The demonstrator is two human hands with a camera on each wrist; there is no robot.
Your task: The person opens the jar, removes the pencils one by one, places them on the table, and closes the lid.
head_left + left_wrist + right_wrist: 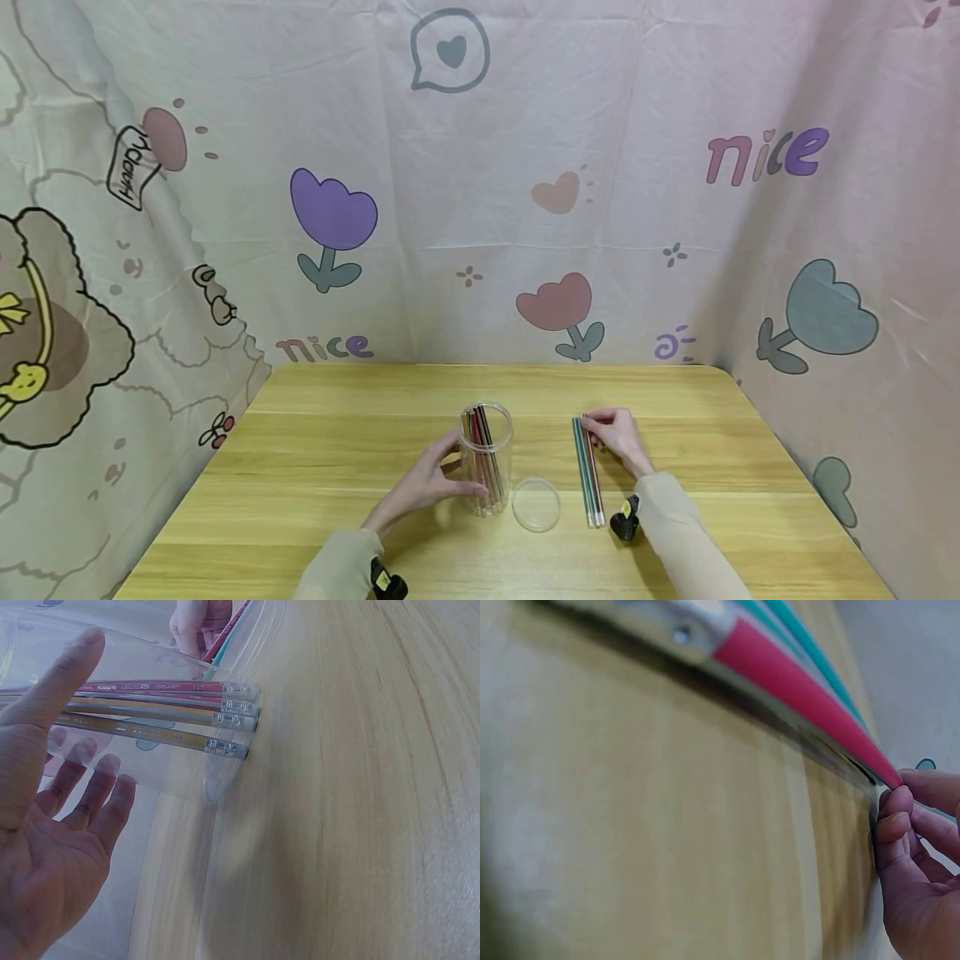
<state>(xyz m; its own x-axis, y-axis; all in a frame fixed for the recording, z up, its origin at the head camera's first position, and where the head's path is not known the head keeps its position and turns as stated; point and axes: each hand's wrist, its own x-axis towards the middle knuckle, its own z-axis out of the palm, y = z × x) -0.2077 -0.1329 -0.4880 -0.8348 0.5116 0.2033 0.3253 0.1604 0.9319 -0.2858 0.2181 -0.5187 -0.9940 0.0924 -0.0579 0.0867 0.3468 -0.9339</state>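
A clear plastic jar (504, 467) stands upright on the table, with several pencils (487, 467) leaning inside it. In the left wrist view their eraser ends (238, 691) rest near the jar's bottom. My left hand (429, 485) holds the jar from the left, thumb on the near side and fingers round the far side. To the right lie teal pencils (581, 462) and a red pencil (594, 477), side by side, with erasers toward me. My right hand (617, 433) pinches the far tip of the red pencil (802, 690) between thumb and fingers.
A round clear lid (536, 505) lies flat between the jar and the loose pencils. The wooden table (337, 417) ends at a printed cloth backdrop (450, 208) behind and on both sides.
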